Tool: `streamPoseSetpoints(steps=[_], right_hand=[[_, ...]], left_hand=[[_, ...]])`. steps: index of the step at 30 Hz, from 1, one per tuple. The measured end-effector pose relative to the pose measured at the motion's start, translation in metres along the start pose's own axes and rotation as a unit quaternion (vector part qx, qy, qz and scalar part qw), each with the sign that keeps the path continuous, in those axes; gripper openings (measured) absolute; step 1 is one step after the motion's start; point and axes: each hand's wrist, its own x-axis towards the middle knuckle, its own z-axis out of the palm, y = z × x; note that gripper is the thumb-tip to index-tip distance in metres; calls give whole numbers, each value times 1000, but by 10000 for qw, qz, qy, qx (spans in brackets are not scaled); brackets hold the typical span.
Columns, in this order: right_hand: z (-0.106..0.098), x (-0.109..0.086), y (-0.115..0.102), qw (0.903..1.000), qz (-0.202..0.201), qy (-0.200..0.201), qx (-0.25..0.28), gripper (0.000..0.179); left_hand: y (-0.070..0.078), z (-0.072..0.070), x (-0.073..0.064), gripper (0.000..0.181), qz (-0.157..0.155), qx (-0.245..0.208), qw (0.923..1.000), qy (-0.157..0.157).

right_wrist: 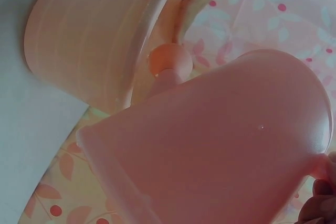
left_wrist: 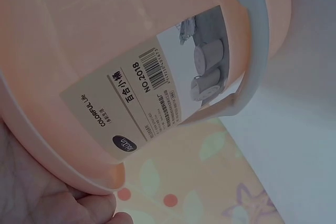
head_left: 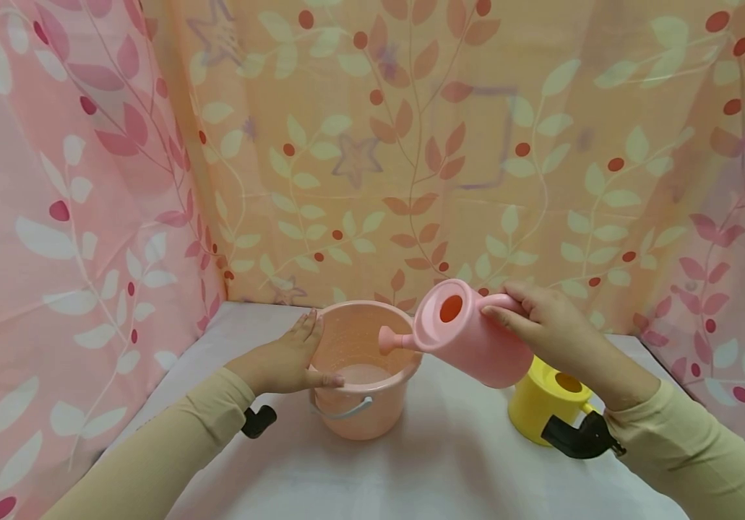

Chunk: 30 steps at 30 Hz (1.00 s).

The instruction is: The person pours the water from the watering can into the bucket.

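Leaf-patterned cloth (head_left: 411,130) surrounds the white table (head_left: 450,477). Left hand (head_left: 286,357), fingers spread, holds the peach bucket (head_left: 362,419) at its rim; right hand (head_left: 557,328) has its grip closed round the pink watering can (head_left: 472,350)'s handle, spout above the bucket. Yellow can (head_left: 535,404) stands nearby.

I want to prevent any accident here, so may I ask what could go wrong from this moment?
The spout of the pink watering can points into the bucket; if the right hand, gripping the handle, shifts, any water inside might land on the table. The left hand holds the bucket's rim, so pressing hard there could tip it. The yellow watering can stands close by and may be knocked if the tilted pink one comes down.
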Motion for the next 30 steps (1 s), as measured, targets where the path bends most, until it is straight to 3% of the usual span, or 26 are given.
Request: streamPoseSetpoints(steps=[30], right_hand=[[-1,2,-2,9999,-113,8,-123,24]], left_hand=[[1,-1,-1,118,6,-15,10000,-24]])
